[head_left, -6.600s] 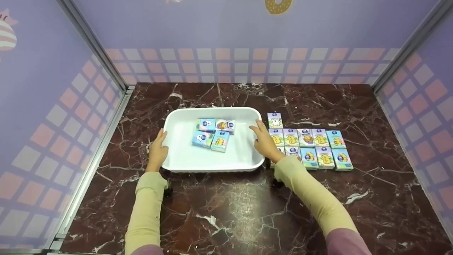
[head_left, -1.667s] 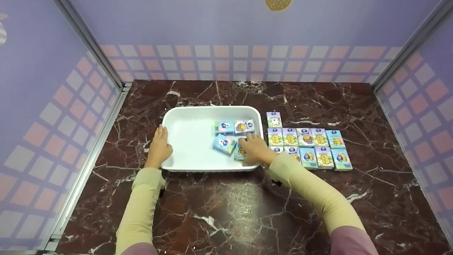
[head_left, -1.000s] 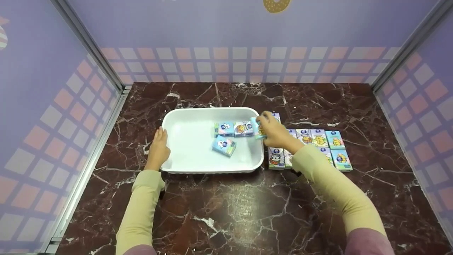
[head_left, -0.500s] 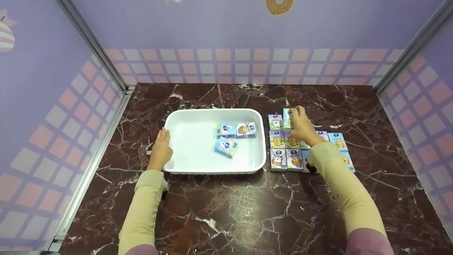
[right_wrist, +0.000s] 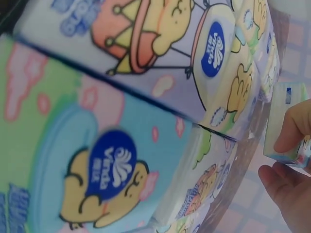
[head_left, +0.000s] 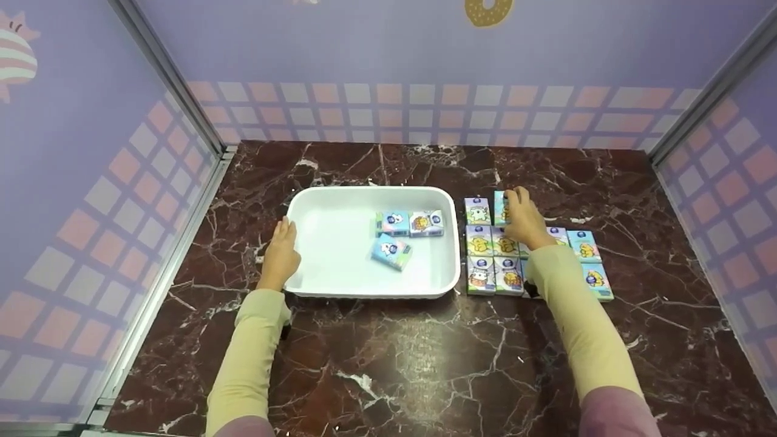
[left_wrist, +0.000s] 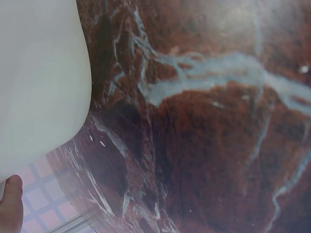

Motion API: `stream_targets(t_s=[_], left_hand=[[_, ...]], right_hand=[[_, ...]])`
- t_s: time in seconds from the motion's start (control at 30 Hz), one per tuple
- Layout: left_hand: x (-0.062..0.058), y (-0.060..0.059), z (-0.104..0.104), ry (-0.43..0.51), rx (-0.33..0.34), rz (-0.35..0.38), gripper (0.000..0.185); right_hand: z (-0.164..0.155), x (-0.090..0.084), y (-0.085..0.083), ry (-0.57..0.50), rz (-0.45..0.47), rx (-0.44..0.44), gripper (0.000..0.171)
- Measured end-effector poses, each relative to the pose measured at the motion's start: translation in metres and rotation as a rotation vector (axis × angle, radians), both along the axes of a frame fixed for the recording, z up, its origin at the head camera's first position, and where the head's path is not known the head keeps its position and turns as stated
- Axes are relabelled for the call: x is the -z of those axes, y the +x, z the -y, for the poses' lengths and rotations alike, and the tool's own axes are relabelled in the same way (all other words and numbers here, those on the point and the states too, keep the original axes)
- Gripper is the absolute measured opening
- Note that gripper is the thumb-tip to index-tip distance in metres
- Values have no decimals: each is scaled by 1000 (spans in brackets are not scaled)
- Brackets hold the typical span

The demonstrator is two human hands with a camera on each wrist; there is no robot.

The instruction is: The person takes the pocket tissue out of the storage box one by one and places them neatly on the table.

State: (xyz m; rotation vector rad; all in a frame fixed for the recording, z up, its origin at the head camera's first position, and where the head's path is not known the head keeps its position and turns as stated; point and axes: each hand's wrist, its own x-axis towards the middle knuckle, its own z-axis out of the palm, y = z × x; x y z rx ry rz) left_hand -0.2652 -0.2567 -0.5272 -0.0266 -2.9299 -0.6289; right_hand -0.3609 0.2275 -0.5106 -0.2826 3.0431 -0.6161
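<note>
Partly hidden behind the right hand [head_left: 523, 220], the tissue pack [head_left: 500, 208] it pinches shows only a sliver, at the far end of the rows of tissue packs [head_left: 493, 261] on the marble table [head_left: 388, 358]. That arm reaches forward, pack upright, long axis pointing away. Flat-fingered, the left hand [head_left: 283, 255] rests against the white tray [head_left: 328, 267].

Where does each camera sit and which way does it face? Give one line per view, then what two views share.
Head: above, looking forward and down at the white tray, the tissue packs and both forearms.
Left wrist: low beside the tray, facing the marble table; only a fingertip of the left hand shows.
Right wrist: close over the packs on the table; fingers of the right hand pinch the held pack.
Shared: head and right wrist both show the right hand on that pack.
</note>
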Motion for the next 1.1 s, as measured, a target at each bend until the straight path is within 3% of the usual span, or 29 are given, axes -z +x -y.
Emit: stream_targets(t_s=[0.77,1.1], left_hand=[[-3,2,-4,0,-24,18,57],[-2,2,-2,-15,-19,-9,57]], right_hand=[[3,12,-7,-8,9,15,79],[6,16,-9,-4,88,2,73]])
